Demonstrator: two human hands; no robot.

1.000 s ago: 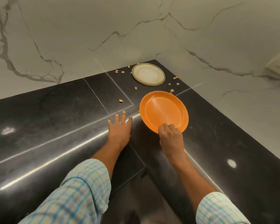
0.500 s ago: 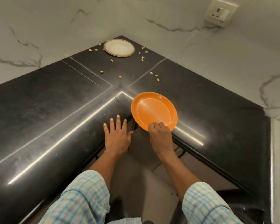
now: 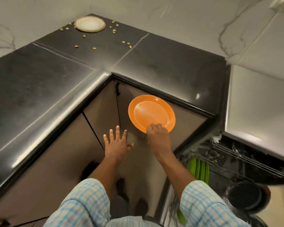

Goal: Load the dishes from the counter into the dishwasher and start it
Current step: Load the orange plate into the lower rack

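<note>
Half a second earlier the orange plate [image 3: 151,113] had hung over the near edge of the black counter [image 3: 162,63]; now it was clear of the stone and out in front of the brown corner cabinet doors [image 3: 103,102], carried low and toward the right. From the head view, the right hand [image 3: 157,136] gripped the plate by its near rim, fingers curled over the edge, the plate held roughly level with its hollow facing up. The left hand [image 3: 116,145] had come off the counter too and hung empty beside it, palm down, fingers spread wide, touching nothing I could see. Both sleeves [image 3: 202,205] were a pale blue check. Far back in the corner of the counter a small white plate [image 3: 89,24] with a darker rim lay flat, with bits of shell [image 3: 126,43] scattered around it. Down at the near right the dishwasher [image 3: 236,161] stood open, its wire rack pulled out. Several green plates [image 3: 199,169] stood upright on edge in the rack, close together, and a dark round bowl [image 3: 246,195] sat nearer, at the right of them. The marble-patterned wall [image 3: 170,13] ran behind it all.
</note>
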